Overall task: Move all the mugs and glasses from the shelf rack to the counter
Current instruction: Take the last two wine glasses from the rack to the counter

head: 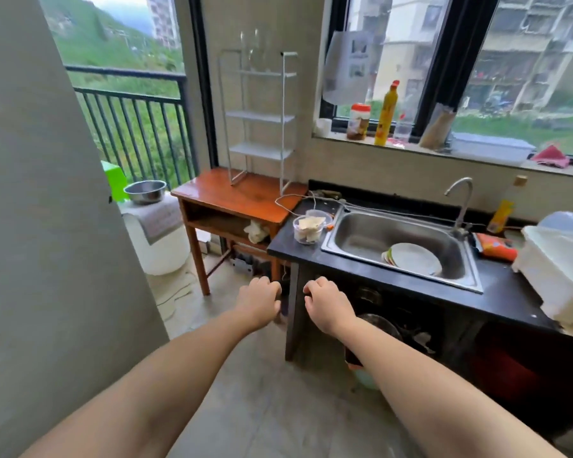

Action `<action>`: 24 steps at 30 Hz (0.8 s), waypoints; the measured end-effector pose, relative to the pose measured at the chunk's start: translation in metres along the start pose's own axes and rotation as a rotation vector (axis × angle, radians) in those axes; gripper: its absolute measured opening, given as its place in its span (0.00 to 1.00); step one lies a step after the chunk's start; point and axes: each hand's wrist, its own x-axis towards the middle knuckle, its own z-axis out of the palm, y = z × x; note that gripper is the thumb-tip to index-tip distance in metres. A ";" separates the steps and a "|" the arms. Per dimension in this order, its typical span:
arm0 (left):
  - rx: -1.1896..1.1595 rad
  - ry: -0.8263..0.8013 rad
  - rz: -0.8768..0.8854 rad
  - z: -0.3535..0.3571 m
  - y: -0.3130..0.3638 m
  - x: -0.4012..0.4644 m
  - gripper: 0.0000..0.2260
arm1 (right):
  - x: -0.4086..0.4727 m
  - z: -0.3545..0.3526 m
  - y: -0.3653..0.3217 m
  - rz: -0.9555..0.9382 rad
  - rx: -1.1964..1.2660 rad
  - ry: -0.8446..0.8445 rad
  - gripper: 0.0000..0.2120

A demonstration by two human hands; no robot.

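A white wire shelf rack [258,117] stands on an orange wooden table [235,193] against the wall. Clear glasses [254,49] stand on its top shelf, faint against the wall; the lower shelves look bare. The black counter [315,254] with a steel sink [401,246] lies to the right of the table. Both my arms reach forward over the floor. My left hand [260,300] and my right hand [326,304] hang side by side in front of the counter's left end, fingers curled under, nothing in them.
A clear container with food [309,229] and a white cable sit on the counter's left end. White plates [412,259] lie in the sink. Bottles [387,114] line the window sill. A white bag [563,262] fills the right end. A grey wall [47,226] stands at left.
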 end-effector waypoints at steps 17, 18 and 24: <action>-0.133 0.163 -0.191 -0.093 -0.124 0.278 0.13 | 0.359 -0.033 -0.024 -0.208 0.032 -0.002 0.14; -0.138 0.175 -0.196 -0.098 -0.136 0.297 0.13 | 0.381 -0.032 -0.030 -0.215 0.031 0.008 0.14; -0.131 0.234 -0.130 -0.125 -0.199 0.396 0.13 | 0.494 -0.037 -0.065 -0.191 0.011 0.103 0.14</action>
